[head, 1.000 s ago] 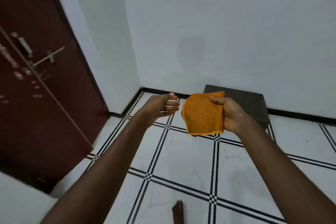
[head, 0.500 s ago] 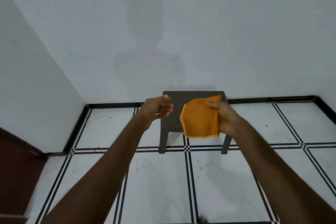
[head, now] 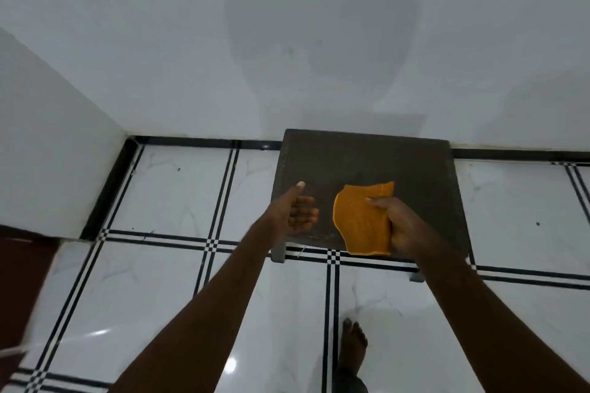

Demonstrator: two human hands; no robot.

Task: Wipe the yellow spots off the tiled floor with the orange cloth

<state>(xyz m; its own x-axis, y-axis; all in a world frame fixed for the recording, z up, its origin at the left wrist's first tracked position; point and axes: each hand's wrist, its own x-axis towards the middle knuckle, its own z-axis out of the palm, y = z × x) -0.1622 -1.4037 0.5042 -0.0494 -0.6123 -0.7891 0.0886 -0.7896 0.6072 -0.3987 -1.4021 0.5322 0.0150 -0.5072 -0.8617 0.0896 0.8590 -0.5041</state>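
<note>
Dark stool (head: 367, 166) against white wall (head: 287, 25); bare foot (head: 352, 344) below; dark-red door (head: 19, 281) far left.
</note>
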